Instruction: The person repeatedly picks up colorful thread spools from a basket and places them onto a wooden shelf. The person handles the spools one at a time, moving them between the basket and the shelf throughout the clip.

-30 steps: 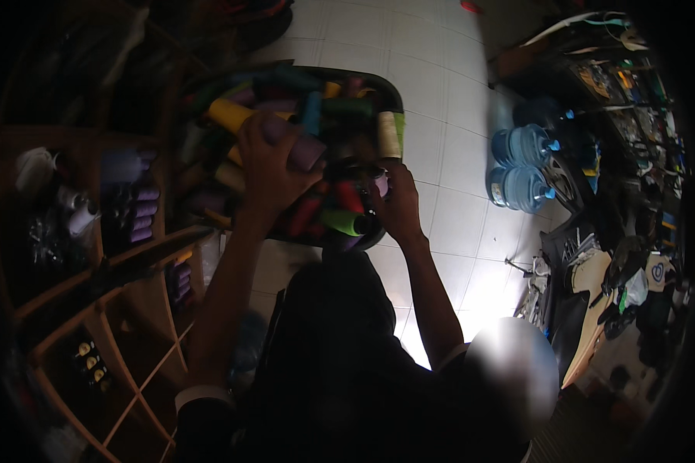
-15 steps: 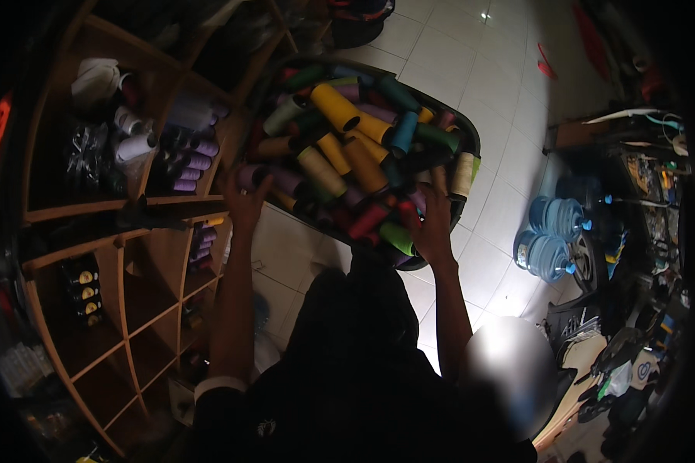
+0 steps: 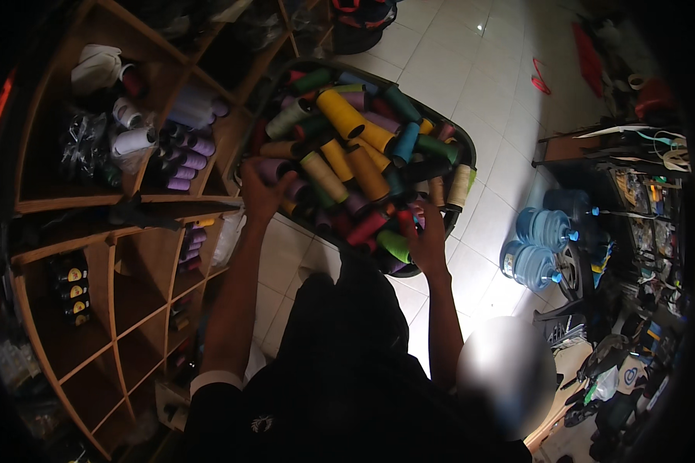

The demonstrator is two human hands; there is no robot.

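Observation:
A dark, rounded bin (image 3: 463,139) in front of me is heaped with thread spools in yellow, tan, green, blue, red and purple. At its near left corner, my left hand (image 3: 262,197) has fingers and thumb around a purple thread spool (image 3: 271,170). My right hand (image 3: 427,235) reaches into the near right of the pile, fingers bent among the spools. What those fingers hold is hard to make out. Beside this hand lie a bright green spool (image 3: 394,242) and a red spool (image 3: 367,228). A yellow spool (image 3: 340,113) rests on top of the heap.
Wooden cubbyhole shelves (image 3: 114,285) stand along the left, with purple spools (image 3: 184,171) and plastic-wrapped things inside. Large blue water bottles (image 3: 534,270) lie on the tiled floor (image 3: 471,231) at right. Beyond them is a cluttered rack (image 3: 641,193). A red strap (image 3: 540,77) lies far off.
The bin and my left hand sit slightly farther right of the shelves than before. My right hand stays at the near right of the pile. The whole view has shifted a little.

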